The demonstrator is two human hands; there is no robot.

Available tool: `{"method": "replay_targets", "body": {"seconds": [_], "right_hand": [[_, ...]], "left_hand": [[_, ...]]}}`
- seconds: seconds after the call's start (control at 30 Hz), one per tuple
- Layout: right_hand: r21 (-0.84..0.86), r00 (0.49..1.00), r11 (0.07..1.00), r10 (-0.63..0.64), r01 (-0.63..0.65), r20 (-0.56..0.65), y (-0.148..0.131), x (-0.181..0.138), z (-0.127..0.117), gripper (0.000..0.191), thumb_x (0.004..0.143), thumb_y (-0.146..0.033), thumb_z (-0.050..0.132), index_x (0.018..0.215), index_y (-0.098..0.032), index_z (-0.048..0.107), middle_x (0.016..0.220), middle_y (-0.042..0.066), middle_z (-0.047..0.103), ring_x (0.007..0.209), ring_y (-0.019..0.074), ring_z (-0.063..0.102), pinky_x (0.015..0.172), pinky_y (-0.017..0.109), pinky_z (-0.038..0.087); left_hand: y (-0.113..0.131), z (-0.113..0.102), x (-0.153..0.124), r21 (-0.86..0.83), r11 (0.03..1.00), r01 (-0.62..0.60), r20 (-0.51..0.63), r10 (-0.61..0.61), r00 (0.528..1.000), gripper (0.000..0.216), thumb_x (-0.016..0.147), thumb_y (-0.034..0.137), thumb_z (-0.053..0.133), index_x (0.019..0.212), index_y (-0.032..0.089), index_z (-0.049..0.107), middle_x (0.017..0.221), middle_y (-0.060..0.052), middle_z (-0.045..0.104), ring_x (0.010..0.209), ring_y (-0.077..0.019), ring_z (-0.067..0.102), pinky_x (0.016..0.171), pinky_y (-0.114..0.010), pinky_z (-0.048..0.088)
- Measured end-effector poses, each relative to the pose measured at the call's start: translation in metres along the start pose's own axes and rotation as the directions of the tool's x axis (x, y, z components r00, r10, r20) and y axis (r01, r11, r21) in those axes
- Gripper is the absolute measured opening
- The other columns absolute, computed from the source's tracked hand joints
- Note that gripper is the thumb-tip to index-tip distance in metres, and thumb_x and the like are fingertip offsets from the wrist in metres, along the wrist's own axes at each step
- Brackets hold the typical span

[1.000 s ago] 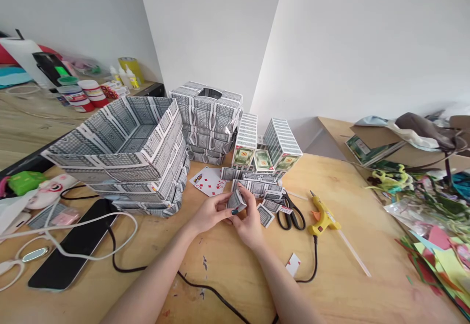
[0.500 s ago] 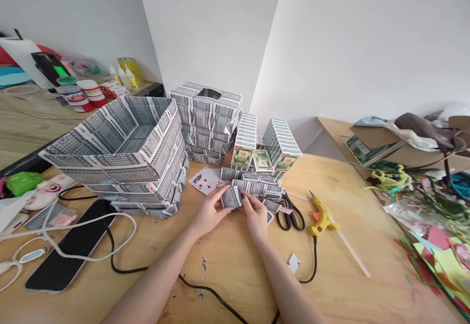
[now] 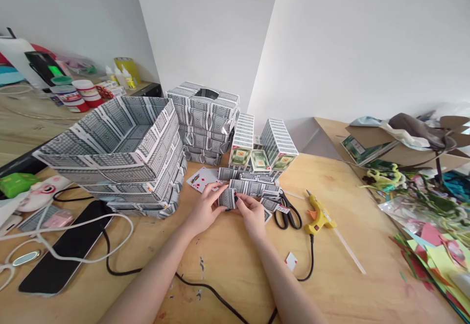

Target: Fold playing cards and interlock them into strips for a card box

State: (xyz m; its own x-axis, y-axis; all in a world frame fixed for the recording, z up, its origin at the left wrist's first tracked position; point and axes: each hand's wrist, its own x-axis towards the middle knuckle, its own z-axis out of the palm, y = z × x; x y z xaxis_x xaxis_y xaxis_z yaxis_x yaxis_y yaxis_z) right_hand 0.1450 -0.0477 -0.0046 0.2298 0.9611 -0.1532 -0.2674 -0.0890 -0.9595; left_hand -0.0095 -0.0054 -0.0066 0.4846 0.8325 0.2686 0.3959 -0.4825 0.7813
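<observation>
Between my two hands is a folded playing card (image 3: pixel 226 198), its grey patterned back facing up and a red mark showing at its right edge. My left hand (image 3: pixel 205 208) grips the card's left side, thumb below and fingers above. My right hand (image 3: pixel 251 212) pinches its right edge. Just beyond lie several folded playing cards (image 3: pixel 253 187) in a row. Some face-up diamond cards (image 3: pixel 200 179) lie behind my left hand. To the right of my right hand are black-handled scissors (image 3: pixel 290 216), partly under cards, and a yellow glue gun (image 3: pixel 318 216).
A large open box made of cards (image 3: pixel 147 167) stands at left, with a second card-built box (image 3: pixel 203 123) behind it. Stacked card packs (image 3: pixel 242 138) stand at the back. A phone (image 3: pixel 66 250) and cables lie left. Paper scraps (image 3: pixel 433 260) cover the right edge.
The folded card has turned more upright between my hands, and a red mark now shows at its right edge. My left fingers have lifted slightly. The whole view has shifted a little.
</observation>
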Motion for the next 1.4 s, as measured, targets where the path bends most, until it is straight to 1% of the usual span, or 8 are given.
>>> {"method": "replay_targets", "body": {"seconds": [0.2, 0.37, 0.5, 0.73, 1.0, 1.23, 1.33, 1.4], "right_hand": [[0.006, 1.000, 1.000, 0.007, -0.007, -0.004, 0.0027, 0.0032, -0.0021, 0.027, 0.063, -0.035, 0.068, 0.083, -0.017, 0.065, 0.079, 0.004, 0.070, 0.074, 0.0223, 0.065, 0.065, 0.035, 0.054], [0.006, 1.000, 1.000, -0.011, 0.011, 0.000, 0.0012, 0.0025, -0.0019, 0.026, 0.064, -0.036, 0.067, 0.082, -0.017, 0.065, 0.078, 0.005, 0.070, 0.072, 0.0216, 0.065, 0.066, 0.036, 0.054], [-0.003, 1.000, 1.000, -0.014, 0.014, 0.004, 0.0006, 0.0018, -0.0015, 0.028, 0.064, -0.037, 0.067, 0.082, -0.016, 0.065, 0.078, 0.005, 0.070, 0.071, 0.0214, 0.065, 0.065, 0.035, 0.054], [-0.020, 1.000, 1.000, -0.024, 0.024, 0.007, 0.0022, 0.0026, -0.0028, 0.026, 0.063, -0.035, 0.068, 0.079, -0.016, 0.063, 0.074, 0.004, 0.069, 0.067, 0.0185, 0.063, 0.060, 0.032, 0.053], [-0.057, 0.999, 0.998, -0.025, 0.024, -0.027, 0.0000, 0.0027, -0.0028, 0.025, 0.061, -0.036, 0.070, 0.072, -0.016, 0.061, 0.066, 0.003, 0.067, 0.059, 0.0175, 0.062, 0.058, 0.030, 0.051], [-0.129, 0.994, 0.988, -0.089, 0.079, -0.068, 0.0035, 0.0028, -0.0022, 0.022, 0.066, -0.037, 0.066, 0.067, -0.016, 0.061, 0.061, 0.002, 0.065, 0.054, 0.0152, 0.058, 0.054, 0.027, 0.045], [-0.121, 0.994, 0.990, -0.085, 0.077, -0.063, 0.0037, 0.0022, -0.0025, 0.023, 0.071, -0.040, 0.060, 0.069, -0.016, 0.061, 0.064, 0.003, 0.065, 0.057, 0.0163, 0.059, 0.055, 0.028, 0.047], [-0.097, 0.995, 0.991, -0.093, 0.090, -0.026, 0.0031, 0.0009, -0.0015, 0.023, 0.073, -0.040, 0.057, 0.075, -0.017, 0.061, 0.071, 0.004, 0.066, 0.064, 0.0180, 0.061, 0.060, 0.030, 0.049]], "left_hand": [[-0.0050, 0.0021, 0.0006, 0.027, 1.000, -0.005, 0.019, 0.004, 1.000, 0.059, 0.078, 0.017, 0.052, 0.130, 0.036, 0.031, 0.125, -0.003, 0.038, 0.117, -0.0224, 0.041, 0.095, -0.041, 0.041], [-0.0046, 0.0029, 0.0007, 0.031, 0.999, -0.042, 0.007, 0.042, 0.999, 0.056, 0.079, 0.012, 0.049, 0.127, 0.038, 0.037, 0.123, -0.002, 0.040, 0.117, -0.0199, 0.040, 0.097, -0.039, 0.039], [-0.0044, 0.0029, 0.0009, 0.034, 0.998, -0.052, 0.009, 0.052, 0.999, 0.056, 0.078, 0.011, 0.048, 0.127, 0.038, 0.037, 0.122, -0.002, 0.039, 0.114, -0.0196, 0.042, 0.096, -0.040, 0.040], [0.0015, 0.0010, -0.0003, 0.040, 0.998, -0.041, 0.085, 0.038, 0.996, 0.056, 0.080, 0.012, 0.047, 0.128, 0.038, 0.034, 0.123, -0.002, 0.038, 0.106, -0.0178, 0.047, 0.093, -0.038, 0.042], [0.0036, 0.0023, -0.0011, 0.024, 0.998, -0.058, 0.050, 0.056, 0.997, 0.057, 0.079, 0.013, 0.049, 0.128, 0.039, 0.035, 0.121, -0.002, 0.040, 0.100, -0.0171, 0.050, 0.091, -0.039, 0.044], [0.0044, 0.0035, -0.0015, 0.040, 0.996, -0.077, 0.051, 0.075, 0.996, 0.057, 0.078, 0.013, 0.050, 0.126, 0.039, 0.037, 0.120, -0.002, 0.040, 0.096, -0.0166, 0.052, 0.088, -0.038, 0.046], [0.0039, 0.0043, -0.0016, 0.064, 0.996, -0.062, 0.041, 0.059, 0.997, 0.057, 0.079, 0.014, 0.049, 0.128, 0.039, 0.034, 0.121, -0.003, 0.038, 0.092, -0.0158, 0.051, 0.087, -0.038, 0.046], [0.0031, 0.0051, -0.0016, 0.071, 0.996, -0.051, 0.025, 0.049, 0.998, 0.057, 0.080, 0.014, 0.047, 0.129, 0.038, 0.033, 0.122, -0.003, 0.036, 0.090, -0.0150, 0.051, 0.087, -0.038, 0.046]]}}
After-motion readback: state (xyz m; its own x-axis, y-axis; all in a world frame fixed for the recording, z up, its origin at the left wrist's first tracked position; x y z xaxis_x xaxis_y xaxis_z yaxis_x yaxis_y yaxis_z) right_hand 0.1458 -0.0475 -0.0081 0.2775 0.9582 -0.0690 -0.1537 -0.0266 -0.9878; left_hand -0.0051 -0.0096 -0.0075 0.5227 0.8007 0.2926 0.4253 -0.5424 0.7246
